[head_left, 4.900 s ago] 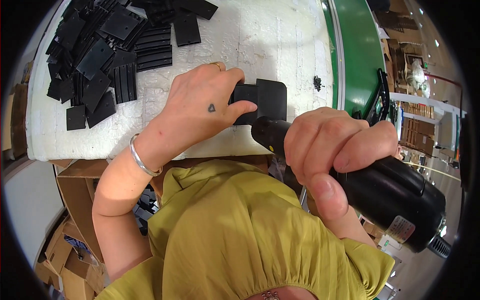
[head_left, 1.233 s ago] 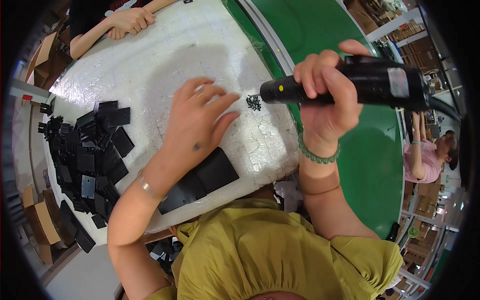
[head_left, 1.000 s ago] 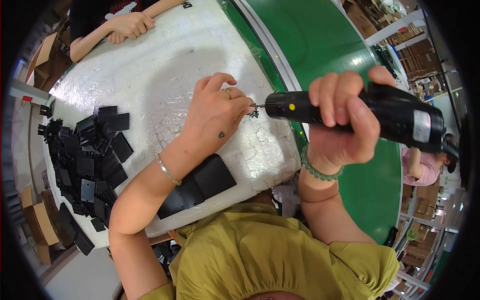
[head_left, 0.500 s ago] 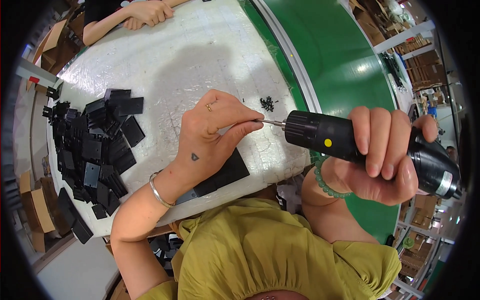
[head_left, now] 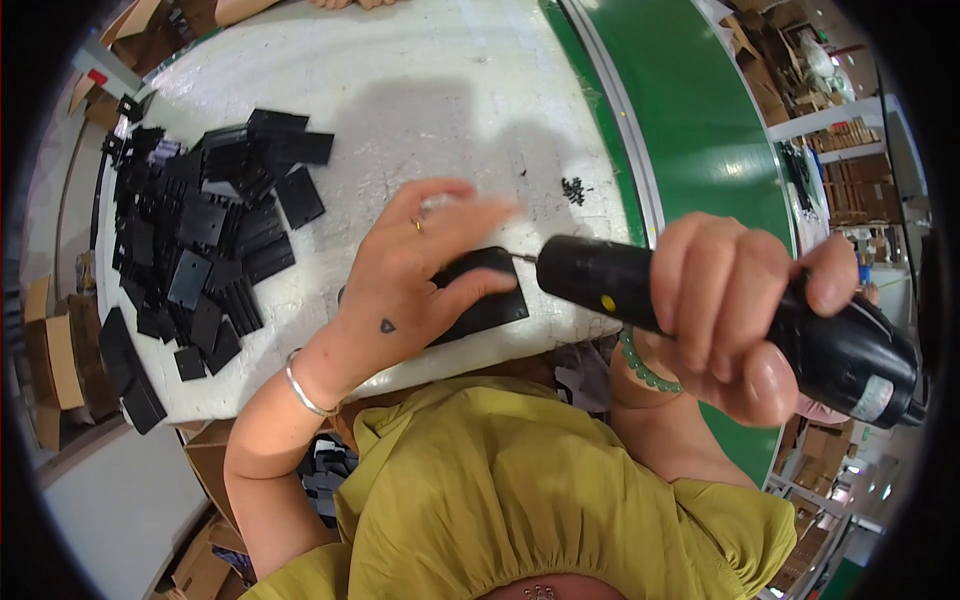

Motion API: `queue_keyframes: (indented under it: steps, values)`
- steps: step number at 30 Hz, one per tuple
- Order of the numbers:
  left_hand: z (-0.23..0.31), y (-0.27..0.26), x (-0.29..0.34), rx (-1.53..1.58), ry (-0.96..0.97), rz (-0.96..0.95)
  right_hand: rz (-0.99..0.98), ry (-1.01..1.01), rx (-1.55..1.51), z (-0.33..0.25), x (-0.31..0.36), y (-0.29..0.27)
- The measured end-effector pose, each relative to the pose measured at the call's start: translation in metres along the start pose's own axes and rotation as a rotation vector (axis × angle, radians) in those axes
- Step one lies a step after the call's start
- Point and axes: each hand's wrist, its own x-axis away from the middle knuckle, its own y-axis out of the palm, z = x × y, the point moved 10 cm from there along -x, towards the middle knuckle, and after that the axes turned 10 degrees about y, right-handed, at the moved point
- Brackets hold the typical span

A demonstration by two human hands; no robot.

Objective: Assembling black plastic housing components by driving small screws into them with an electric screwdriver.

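Note:
My right hand (head_left: 715,305) is wrapped round a black electric screwdriver (head_left: 595,278), which lies almost level and points left. Its thin bit ends over the right part of a flat black plate (head_left: 505,300) on the white table. Whether a screw sits on the bit's tip is too small to tell. Beside the tip, my left hand (head_left: 395,265) has thumb and fingers apart, the fingers smeared by motion, and I see nothing in it. It hides the left part of the plate. A small heap of black screws (head_left: 576,190) lies beyond the screwdriver.
A large pile of black plates (head_left: 190,278) covers the table's left side. A long black piece (head_left: 130,375) lies at its left edge. Right of the table run a metal rail (head_left: 625,120) and a green surface (head_left: 700,130). Another person's hands (head_left: 360,3) rest at the far edge.
My left thumb and fingers, earlier pinched at the bit's tip, have come apart. The screwdriver's bit has come over the black plate. The whole view has shifted.

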Motion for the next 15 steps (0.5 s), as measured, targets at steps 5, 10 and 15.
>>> queue_keyframes:
  steps: [5, 10, 15]
  values:
    - [-0.030, -0.024, 0.043, -0.087, -0.367, -0.164, -0.002, 0.120, -0.051, 0.035, 0.003, 0.016]
    - [-0.040, -0.018, 0.072, -0.110, -0.559, -0.278, -0.023, 0.258, -0.085, 0.061, 0.006, 0.035]
    - [-0.048, -0.007, 0.076, -0.047, -0.529, -0.246, 0.028, 0.317, -0.024, 0.071, 0.004, 0.041]
